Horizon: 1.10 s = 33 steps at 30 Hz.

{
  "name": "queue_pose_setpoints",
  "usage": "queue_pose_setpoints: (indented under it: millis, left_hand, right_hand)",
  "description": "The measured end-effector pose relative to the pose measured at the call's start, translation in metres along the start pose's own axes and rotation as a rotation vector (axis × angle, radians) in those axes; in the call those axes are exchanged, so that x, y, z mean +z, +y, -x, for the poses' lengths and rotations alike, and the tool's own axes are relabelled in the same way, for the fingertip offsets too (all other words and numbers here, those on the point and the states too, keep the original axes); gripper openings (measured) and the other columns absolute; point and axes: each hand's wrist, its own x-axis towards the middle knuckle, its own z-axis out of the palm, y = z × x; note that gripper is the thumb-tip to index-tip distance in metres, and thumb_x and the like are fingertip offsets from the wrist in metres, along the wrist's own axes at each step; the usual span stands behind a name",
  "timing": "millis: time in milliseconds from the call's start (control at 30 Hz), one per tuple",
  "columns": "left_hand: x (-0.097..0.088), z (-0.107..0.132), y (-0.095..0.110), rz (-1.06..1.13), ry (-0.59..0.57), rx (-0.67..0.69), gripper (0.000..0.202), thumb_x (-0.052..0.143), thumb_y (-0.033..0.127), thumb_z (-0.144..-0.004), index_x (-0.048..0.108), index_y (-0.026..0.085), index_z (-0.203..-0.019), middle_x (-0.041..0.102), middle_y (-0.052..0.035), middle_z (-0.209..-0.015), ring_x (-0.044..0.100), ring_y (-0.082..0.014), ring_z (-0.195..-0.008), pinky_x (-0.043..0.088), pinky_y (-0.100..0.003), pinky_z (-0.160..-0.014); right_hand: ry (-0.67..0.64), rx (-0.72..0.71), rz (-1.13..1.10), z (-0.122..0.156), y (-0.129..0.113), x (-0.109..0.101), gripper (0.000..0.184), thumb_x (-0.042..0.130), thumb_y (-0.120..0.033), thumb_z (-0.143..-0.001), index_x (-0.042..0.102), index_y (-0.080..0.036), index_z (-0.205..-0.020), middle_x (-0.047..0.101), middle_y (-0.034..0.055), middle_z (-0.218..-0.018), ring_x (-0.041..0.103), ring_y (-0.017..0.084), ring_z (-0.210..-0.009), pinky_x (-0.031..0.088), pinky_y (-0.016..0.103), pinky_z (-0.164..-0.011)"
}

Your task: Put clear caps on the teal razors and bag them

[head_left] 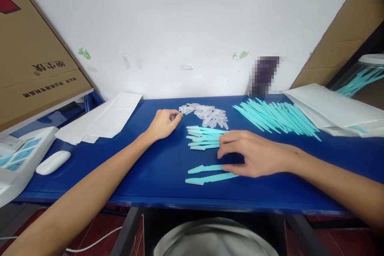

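My left hand [165, 123] is at the left end of a heap of small clear plastic blade caps [211, 115]. Its thumb and forefinger are pinched together; whether a cap is between them I cannot make out. My right hand [252, 153] hovers low over the teal eyebrow razors, its thumb and fingers apart. The fingers partly cover a row of razors [202, 138] lying side by side, heads to the left. Its thumb rests at a separate razor [204, 169], and another razor [207, 179] lies just in front of that one.
A large pile of teal razors [277, 117] lies at the back right, beside white packets [345, 108]. On the left are white sheets [102, 118], a white oval case [53, 163] and a white device [36, 148]. Cardboard [36, 48] flanks the blue table [150, 176].
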Motion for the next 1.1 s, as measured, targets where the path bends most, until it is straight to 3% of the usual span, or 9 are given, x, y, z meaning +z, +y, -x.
queue_pose_setpoints:
  millis: [167,267,333,433,600,733,833,967,1100]
  left_hand:
    - [-0.002,-0.008,-0.015,-0.171,0.016,0.014,0.042,0.046,0.042,-0.095,0.077,0.016,-0.109,0.067,-0.0022,-0.065,0.060,-0.0191,-0.064,0.040,-0.030,-0.067]
    - [-0.002,-0.012,-0.020,-0.292,0.046,0.089,0.042,0.044,0.041,-0.095,0.080,0.018,-0.092,0.070,-0.0054,-0.073,0.060,-0.0220,-0.077,0.041,-0.034,-0.078]
    - [-0.001,-0.014,-0.022,-0.297,0.050,0.068,0.049,0.042,0.043,-0.097,0.079,0.016,-0.081,0.065,-0.0043,-0.063,0.058,-0.0192,-0.070,0.041,-0.033,-0.077]
    - [0.000,-0.016,-0.024,-0.236,0.022,-0.012,0.048,0.040,0.043,-0.098,0.078,0.013,-0.101,0.059,-0.0012,-0.056,0.055,-0.0168,-0.059,0.041,-0.031,-0.067]
    - [0.002,-0.020,-0.030,-0.319,-0.046,0.108,0.051,0.038,0.037,-0.099,0.058,0.018,-0.142,0.065,-0.0100,-0.099,0.062,-0.0249,-0.089,0.048,-0.038,-0.085]
    - [0.003,-0.021,-0.036,-0.387,-0.130,0.192,0.050,0.035,0.035,-0.101,0.053,0.026,-0.146,0.048,-0.0155,-0.135,0.050,-0.0323,-0.117,0.044,-0.051,-0.101]
    - [0.002,-0.022,-0.037,-0.414,-0.161,0.196,0.049,0.033,0.034,-0.102,0.055,0.028,-0.145,0.040,-0.0136,-0.151,0.040,-0.0370,-0.132,0.041,-0.057,-0.104]
    - [-0.002,-0.019,-0.034,-0.440,-0.208,0.231,0.048,0.031,0.030,-0.102,0.056,0.025,-0.144,0.050,-0.0104,-0.149,0.040,-0.0338,-0.137,0.040,-0.055,-0.107]
    - [-0.012,-0.011,-0.021,-0.470,-0.240,0.293,0.045,0.032,0.026,-0.101,0.064,0.021,-0.133,0.065,-0.0106,-0.130,0.053,-0.0292,-0.121,0.044,-0.047,-0.101]
  right_hand:
    - [-0.020,0.047,-0.033,-0.003,0.002,0.004,0.012,0.062,-0.024,-0.091,0.073,-0.021,-0.092,0.067,0.0026,-0.087,0.061,0.017,-0.083,0.042,0.029,-0.074]
    - [-0.034,0.100,-0.058,-0.005,0.004,0.003,0.010,0.062,-0.022,-0.089,0.072,-0.021,-0.090,0.067,0.0023,-0.088,0.060,0.016,-0.080,0.042,0.028,-0.071]
    - [-0.056,0.142,-0.076,-0.005,0.002,0.000,0.008,0.063,-0.021,-0.087,0.070,-0.021,-0.090,0.067,0.0018,-0.088,0.059,0.015,-0.075,0.041,0.027,-0.067]
    - [-0.069,0.193,-0.070,-0.006,-0.001,-0.003,0.008,0.064,-0.021,-0.083,0.067,-0.020,-0.090,0.066,0.0016,-0.086,0.056,0.015,-0.070,0.038,0.026,-0.063]
    - [-0.091,0.194,-0.057,-0.006,-0.002,-0.003,0.006,0.062,-0.017,-0.081,0.062,-0.020,-0.086,0.064,0.0012,-0.083,0.054,0.015,-0.071,0.036,0.026,-0.064]
    - [-0.058,0.144,-0.030,-0.005,0.001,0.000,0.002,0.058,-0.019,-0.085,0.059,-0.021,-0.084,0.063,0.0011,-0.082,0.054,0.016,-0.073,0.036,0.029,-0.071]
    - [-0.017,0.114,0.005,-0.006,0.003,0.002,0.006,0.056,-0.022,-0.088,0.058,-0.020,-0.083,0.061,0.0006,-0.080,0.052,0.016,-0.073,0.034,0.033,-0.078]
    - [0.047,0.085,0.062,-0.004,0.003,0.002,0.009,0.056,-0.023,-0.087,0.060,-0.020,-0.079,0.056,-0.0004,-0.071,0.047,0.017,-0.072,0.030,0.037,-0.083]
    - [0.071,0.088,0.111,-0.003,0.000,0.000,0.011,0.057,-0.021,-0.085,0.060,-0.020,-0.074,0.053,-0.0014,-0.063,0.043,0.017,-0.071,0.027,0.038,-0.080]
